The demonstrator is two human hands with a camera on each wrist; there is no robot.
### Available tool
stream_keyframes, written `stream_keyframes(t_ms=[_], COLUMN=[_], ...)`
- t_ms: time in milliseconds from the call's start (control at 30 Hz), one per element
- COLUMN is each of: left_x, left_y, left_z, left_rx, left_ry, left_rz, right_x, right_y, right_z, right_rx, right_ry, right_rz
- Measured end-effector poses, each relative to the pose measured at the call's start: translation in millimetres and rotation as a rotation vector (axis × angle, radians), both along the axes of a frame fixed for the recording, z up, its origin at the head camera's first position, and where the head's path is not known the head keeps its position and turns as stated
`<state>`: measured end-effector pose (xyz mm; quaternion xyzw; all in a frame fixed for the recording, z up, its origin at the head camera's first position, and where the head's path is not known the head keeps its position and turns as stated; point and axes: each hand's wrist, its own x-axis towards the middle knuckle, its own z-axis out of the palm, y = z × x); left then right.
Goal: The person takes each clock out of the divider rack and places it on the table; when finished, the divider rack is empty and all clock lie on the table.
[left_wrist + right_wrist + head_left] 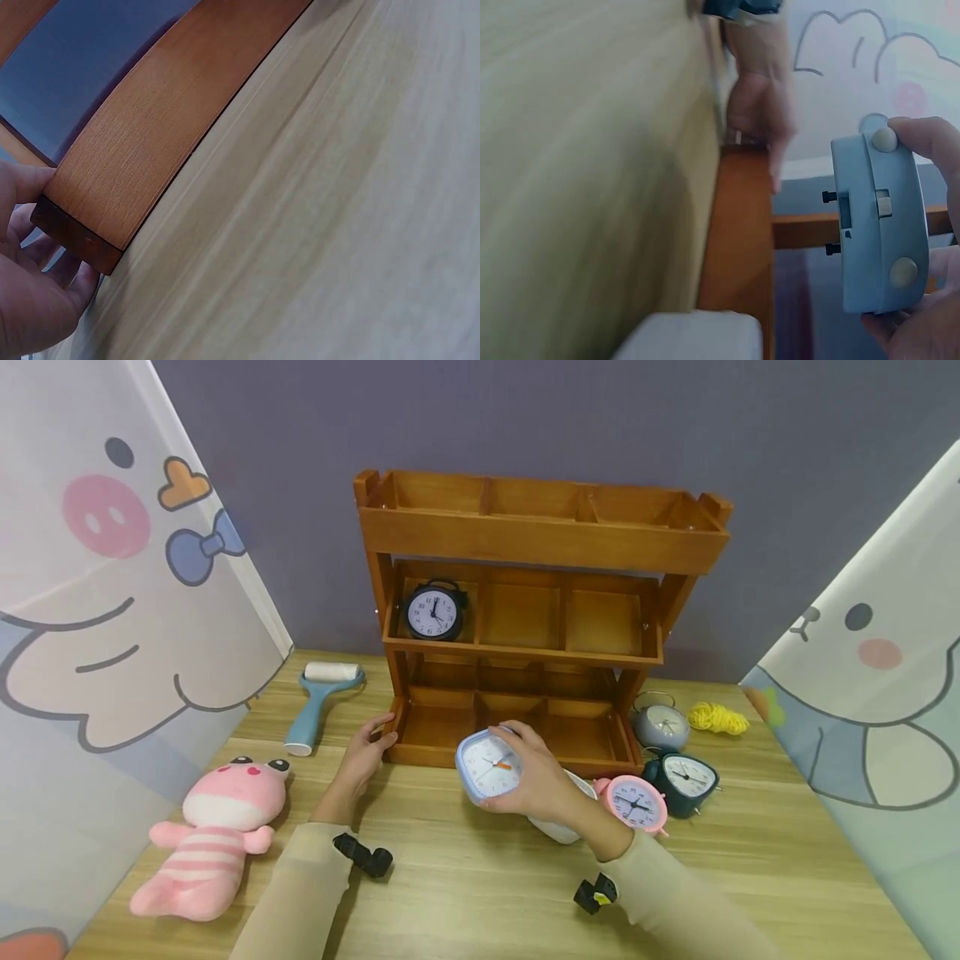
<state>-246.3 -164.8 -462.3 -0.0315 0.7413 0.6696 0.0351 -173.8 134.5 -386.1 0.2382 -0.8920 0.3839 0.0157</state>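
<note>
My right hand (536, 781) grips a light blue square alarm clock (480, 768) by opposite edges, its white dial facing up toward the head camera. In the right wrist view the side of this clock (889, 225) shows round white feet and two black knobs. My left hand (365, 752) holds the lower left front corner of a brown wooden shelf (525, 760), fingers and thumb around the end of its front board (150, 142). A black round alarm clock (433, 612) stands in the middle tier's left compartment. Partly hidden behind my right forearm lies a white clock (555, 830).
Right of the shelf stand a pink clock (633, 805), a dark green clock (684, 782) and a grey clock (662, 725), near yellow cord (717, 718). At left lie a blue-handled lint roller (309, 714) and a pink plush toy (217, 839). Printed curtains flank both sides.
</note>
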Motion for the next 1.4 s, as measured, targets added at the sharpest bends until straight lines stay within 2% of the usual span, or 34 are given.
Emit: stream_keyframes(t_ms=[200,300,467,600,833,1033,1400], left_x=[1.5,1.2,0.0,-0.7,-1.2,-0.8,2.2], left_y=[1.4,1.3,0.2,-0.2,-1.7,-2.0,2.1], left_z=[2.7,2.5,1.0,0.5,-0.4,-0.6,-1.8], left_rx=[0.000,0.003,0.001,-0.007,-0.042,-0.034,0.011], left_ry=[0.001,0.002,-0.005,-0.008,-0.003,-0.009,0.000], left_rz=[0.009,0.008,0.008,0.009,0.004,0.016,0.017], right_x=[4.5,4.2,0.3,-3.5,-8.2,-8.4,-6.4], right_y=[-9,-11,-11,-10,-8,-8,-8], right_z=[-16.4,-24.8,-35.5,-39.4,-40.9,-36.8,-23.6], right_rx=[0.031,0.090,0.211,0.260,0.298,0.317,0.408], right_ry=[-0.016,-0.034,-0.034,-0.041,-0.117,-0.197,-0.241], right_rz=[0.079,0.111,0.134,0.131,0.103,0.090,0.111])
